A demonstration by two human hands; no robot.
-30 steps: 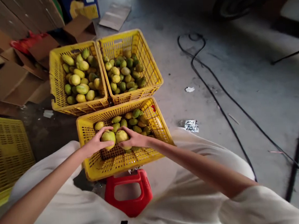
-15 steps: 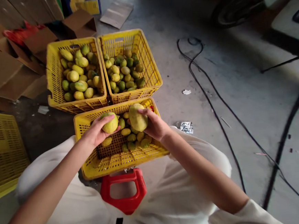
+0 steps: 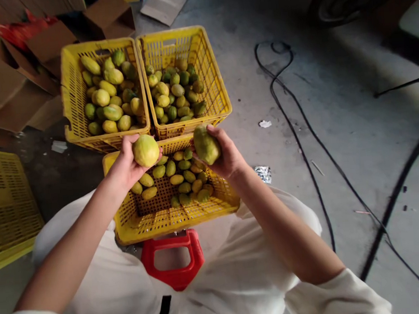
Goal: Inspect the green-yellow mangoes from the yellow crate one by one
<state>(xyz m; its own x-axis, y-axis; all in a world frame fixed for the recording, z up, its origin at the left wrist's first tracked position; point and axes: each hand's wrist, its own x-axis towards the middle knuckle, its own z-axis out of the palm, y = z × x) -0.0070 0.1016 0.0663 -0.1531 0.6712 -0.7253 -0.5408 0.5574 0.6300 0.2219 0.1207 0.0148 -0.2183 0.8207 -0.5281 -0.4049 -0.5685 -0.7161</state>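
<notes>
My left hand [image 3: 125,164] is closed around a round yellow-green fruit [image 3: 145,151], with the thumb along its upper side. In my right hand [image 3: 229,154] sits a greener, oval fruit [image 3: 208,147] with a lumpy skin; the thumb presses on its top. Both hands hover over the near yellow crate [image 3: 178,223], apart from each other. Inside that crate lie several smaller green and yellow fruits [image 3: 177,180], and part of its perforated floor shows at the left. The fruits' exact kind I cannot tell.
Two yellow crates, left [image 3: 70,90] and right [image 3: 216,79], stand just beyond, each holding larger fruits. A red plastic handle [image 3: 197,254] lies between my knees. Cardboard boxes [image 3: 9,105] are at the left, another yellow crate [image 3: 8,202] below them. Black cables [image 3: 303,120] cross the floor.
Both hands have risen and moved slightly apart, each keeping its fruit. The fruits have turned in the fingers, and the right one shows a greener side. The view has tilted down slightly.
</notes>
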